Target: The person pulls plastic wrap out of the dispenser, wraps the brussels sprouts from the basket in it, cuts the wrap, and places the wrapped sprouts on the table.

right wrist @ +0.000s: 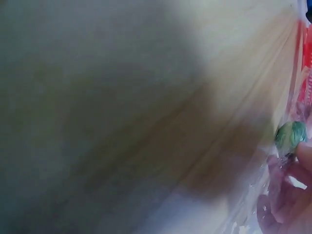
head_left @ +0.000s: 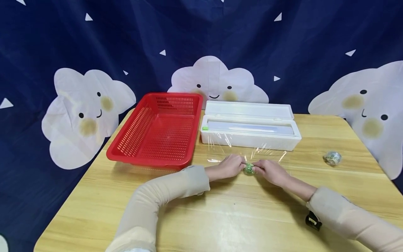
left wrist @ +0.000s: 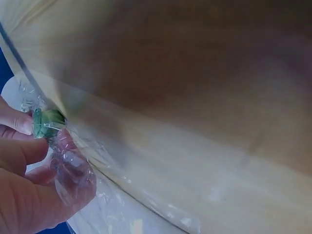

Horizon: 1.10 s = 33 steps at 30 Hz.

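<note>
A small round green thing (head_left: 249,169), wrapped in clear cling film, lies between my two hands above the table's middle. My left hand (head_left: 231,166) pinches the film at its left side, and my right hand (head_left: 273,172) pinches it at the right side. Close up, the green thing (left wrist: 48,123) shows pale and dark green patches under wrinkled film (left wrist: 73,170). The same green thing (right wrist: 291,136) sits at the right edge of the right wrist view. A clear sheet of cling film (head_left: 217,154) stretches from the white box (head_left: 252,140) towards my hands.
The white box stands behind my hands with its lid (head_left: 248,109) raised and a roll (head_left: 252,128) inside. A red slotted basket (head_left: 151,161) is at the back left. Another film-wrapped thing (head_left: 332,158) lies on the wooden table (head_left: 226,217) at the right.
</note>
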{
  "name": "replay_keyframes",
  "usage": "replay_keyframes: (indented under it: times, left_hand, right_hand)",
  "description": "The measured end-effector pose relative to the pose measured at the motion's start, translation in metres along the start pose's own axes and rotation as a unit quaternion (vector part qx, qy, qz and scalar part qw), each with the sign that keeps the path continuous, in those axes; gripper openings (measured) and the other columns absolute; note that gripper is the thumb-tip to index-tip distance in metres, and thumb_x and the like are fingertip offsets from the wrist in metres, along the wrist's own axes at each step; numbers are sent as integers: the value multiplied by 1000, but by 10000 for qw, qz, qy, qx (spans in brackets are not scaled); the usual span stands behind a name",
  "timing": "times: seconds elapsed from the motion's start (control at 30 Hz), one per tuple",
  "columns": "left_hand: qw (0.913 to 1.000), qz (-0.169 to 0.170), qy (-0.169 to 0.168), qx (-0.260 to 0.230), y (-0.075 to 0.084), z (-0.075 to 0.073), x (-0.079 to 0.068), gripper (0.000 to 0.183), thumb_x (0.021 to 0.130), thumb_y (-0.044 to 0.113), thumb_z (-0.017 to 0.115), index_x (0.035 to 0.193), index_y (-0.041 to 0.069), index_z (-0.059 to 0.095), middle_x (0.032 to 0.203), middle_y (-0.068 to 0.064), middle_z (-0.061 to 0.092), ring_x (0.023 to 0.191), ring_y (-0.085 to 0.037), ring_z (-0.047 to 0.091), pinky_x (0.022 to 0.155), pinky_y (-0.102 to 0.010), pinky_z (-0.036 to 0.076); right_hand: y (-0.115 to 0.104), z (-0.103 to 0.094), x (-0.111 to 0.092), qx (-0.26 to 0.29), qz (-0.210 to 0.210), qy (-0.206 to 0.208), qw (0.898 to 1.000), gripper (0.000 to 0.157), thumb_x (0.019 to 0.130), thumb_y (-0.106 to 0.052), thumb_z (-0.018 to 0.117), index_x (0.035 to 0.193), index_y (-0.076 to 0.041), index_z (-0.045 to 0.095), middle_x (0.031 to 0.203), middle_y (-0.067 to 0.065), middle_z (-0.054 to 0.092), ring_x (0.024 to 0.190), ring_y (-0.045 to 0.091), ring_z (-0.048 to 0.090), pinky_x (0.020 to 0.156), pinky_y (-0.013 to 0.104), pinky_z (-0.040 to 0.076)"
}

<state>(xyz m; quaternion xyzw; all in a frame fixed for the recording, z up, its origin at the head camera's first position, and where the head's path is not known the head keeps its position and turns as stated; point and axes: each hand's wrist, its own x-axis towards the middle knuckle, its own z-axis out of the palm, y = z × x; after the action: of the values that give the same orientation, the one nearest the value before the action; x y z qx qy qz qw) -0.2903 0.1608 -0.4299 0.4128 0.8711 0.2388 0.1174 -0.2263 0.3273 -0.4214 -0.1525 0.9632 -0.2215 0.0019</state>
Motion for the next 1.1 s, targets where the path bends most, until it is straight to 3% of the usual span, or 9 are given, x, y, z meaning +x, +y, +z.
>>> replay_keyframes:
  times: [0.2,0.3,0.4,0.47,0.63,0.73,0.83,0.97,1.1]
  left_hand:
    - [9987,-327,-28,-383,1,-4,2,17,87,10,59,100,2,68,91,-6,67,59,-6,48,53,-12,39]
    - [9977,-490,229,-409,3,-6,0,22,84,11,63,105,6,67,102,-6,63,75,-10,53,62,-15,42]
    - [9976,-475,496,31,6,-7,-4,26,81,15,66,107,13,66,111,-4,57,95,-15,52,74,-22,44]
    - [9964,-278,582,550,7,-5,-7,27,80,20,67,107,19,67,115,-1,55,102,-15,50,79,-26,44]
    - [9881,398,533,1388,10,-1,-10,31,78,27,70,108,23,68,107,2,56,97,-12,49,80,-24,42]
    - [9875,486,564,1386,9,1,-9,33,77,26,72,109,21,67,103,2,57,90,-9,50,76,-20,41]
    - [9902,396,595,1200,7,1,-9,34,76,20,73,109,18,67,102,1,58,88,-9,52,75,-19,42]
    - [9910,331,584,1162,5,-1,-8,36,75,18,73,111,19,66,103,0,59,86,-10,53,70,-19,43]
    - [9888,395,613,1301,4,-1,-4,37,76,19,73,112,19,66,98,1,60,81,-10,52,65,-17,41]
  right_hand:
    - [-6,-4,1,-959,49,149,9953,22,83,-14,64,97,2,69,77,5,58,70,19,47,61,31,39]
    - [-6,-5,1,-1090,170,122,9938,22,82,-17,65,96,-1,70,80,5,58,73,21,44,61,32,36]
    - [-5,-5,1,-960,224,-15,9951,21,82,-17,65,95,-2,70,79,4,57,71,19,44,60,30,36]
    - [-3,-5,0,-839,160,-85,9963,19,82,-17,65,93,-3,70,76,3,57,69,17,46,60,30,36]
    - [3,-4,1,-370,29,-140,9992,16,82,-13,64,89,-1,71,70,1,57,63,12,47,55,25,39]
    - [5,-4,3,84,193,-122,9997,17,82,-12,64,91,2,69,69,1,56,59,9,45,51,22,40]
    - [6,-6,2,247,212,196,9993,21,80,-10,66,96,5,67,72,3,57,58,10,47,50,22,41]
    - [4,-4,-1,-276,-312,830,9957,31,73,-13,74,99,1,66,81,7,60,67,15,55,57,26,47]
    - [2,0,-1,-869,-985,1081,9854,35,65,-16,80,95,-1,68,85,8,63,74,21,59,63,33,50]
